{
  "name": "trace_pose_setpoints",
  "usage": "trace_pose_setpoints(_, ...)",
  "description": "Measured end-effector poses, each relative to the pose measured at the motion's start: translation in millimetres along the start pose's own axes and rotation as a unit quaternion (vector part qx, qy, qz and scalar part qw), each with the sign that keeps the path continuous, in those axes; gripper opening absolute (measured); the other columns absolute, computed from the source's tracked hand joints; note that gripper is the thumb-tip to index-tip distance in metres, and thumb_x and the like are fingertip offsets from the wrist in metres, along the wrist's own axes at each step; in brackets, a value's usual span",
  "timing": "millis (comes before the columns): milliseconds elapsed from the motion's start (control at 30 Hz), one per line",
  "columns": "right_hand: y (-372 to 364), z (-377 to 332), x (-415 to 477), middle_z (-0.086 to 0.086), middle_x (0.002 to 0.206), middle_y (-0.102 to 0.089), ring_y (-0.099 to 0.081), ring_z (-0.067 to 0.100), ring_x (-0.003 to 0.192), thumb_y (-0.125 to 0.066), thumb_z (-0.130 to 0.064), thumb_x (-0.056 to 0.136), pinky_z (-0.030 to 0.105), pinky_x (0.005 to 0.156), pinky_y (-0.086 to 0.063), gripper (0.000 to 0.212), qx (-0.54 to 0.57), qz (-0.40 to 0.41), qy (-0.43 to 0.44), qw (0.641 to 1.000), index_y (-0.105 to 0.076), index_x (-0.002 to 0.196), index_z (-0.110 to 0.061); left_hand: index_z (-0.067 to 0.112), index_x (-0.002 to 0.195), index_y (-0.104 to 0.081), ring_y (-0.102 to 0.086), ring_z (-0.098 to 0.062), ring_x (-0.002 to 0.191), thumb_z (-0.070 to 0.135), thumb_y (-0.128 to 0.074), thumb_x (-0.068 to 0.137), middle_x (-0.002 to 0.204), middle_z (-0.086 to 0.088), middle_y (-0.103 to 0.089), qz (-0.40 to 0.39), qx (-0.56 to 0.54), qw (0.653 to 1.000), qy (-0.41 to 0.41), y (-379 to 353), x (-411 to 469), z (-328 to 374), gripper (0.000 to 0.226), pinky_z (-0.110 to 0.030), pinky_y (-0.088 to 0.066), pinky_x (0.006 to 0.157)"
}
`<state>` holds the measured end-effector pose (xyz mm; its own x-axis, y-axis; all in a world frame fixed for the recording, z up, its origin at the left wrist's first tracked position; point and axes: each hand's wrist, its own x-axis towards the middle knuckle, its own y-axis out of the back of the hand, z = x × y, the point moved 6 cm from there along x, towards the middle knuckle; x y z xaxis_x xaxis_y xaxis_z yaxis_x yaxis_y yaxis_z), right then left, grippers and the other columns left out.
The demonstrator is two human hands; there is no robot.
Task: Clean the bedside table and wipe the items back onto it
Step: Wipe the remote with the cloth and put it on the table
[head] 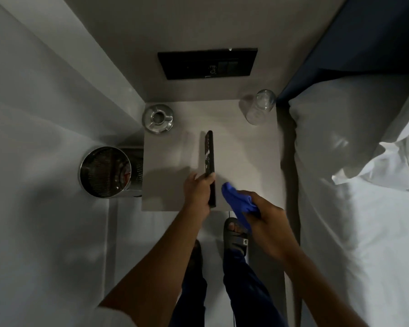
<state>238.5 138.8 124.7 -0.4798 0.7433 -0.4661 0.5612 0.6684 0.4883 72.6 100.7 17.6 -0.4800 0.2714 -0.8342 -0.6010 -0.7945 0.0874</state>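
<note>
The grey bedside table (246,156) fills the middle of the view. My left hand (197,192) grips the near end of a long black remote control (209,154), held on its edge above the tabletop. My right hand (262,215) is closed on a bunched blue cloth (236,199) just right of the remote, over the table's front edge. A metal ashtray (158,118) sits at the back left corner. An upturned clear glass (259,106) stands at the back right corner.
A shiny metal waste bin (105,172) stands on the floor against the table's left side. A black switch panel (208,63) is on the wall behind. The bed with white pillows (354,142) runs along the right. My sandalled foot (236,234) is below the table's front.
</note>
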Motion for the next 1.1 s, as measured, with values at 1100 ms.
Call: trace_pose_setpoints(1100,-116.3,-101.0,-77.2,-0.004,0.116,-0.070,-0.068,0.018,0.102,-0.065,-0.024,0.087,0.039,0.081,-0.058,0.031,0.338,-0.110,-0.125,0.926,-0.060,0.118,-0.028,0.031,0.113,-0.064,-0.076,-0.018,0.090,0.028,-0.076,0.079,0.104,0.004,-0.078,-0.082,-0.090,0.990,-0.070,222.8,-178.1,-10.0,0.036,-0.027,-0.061,0.066)
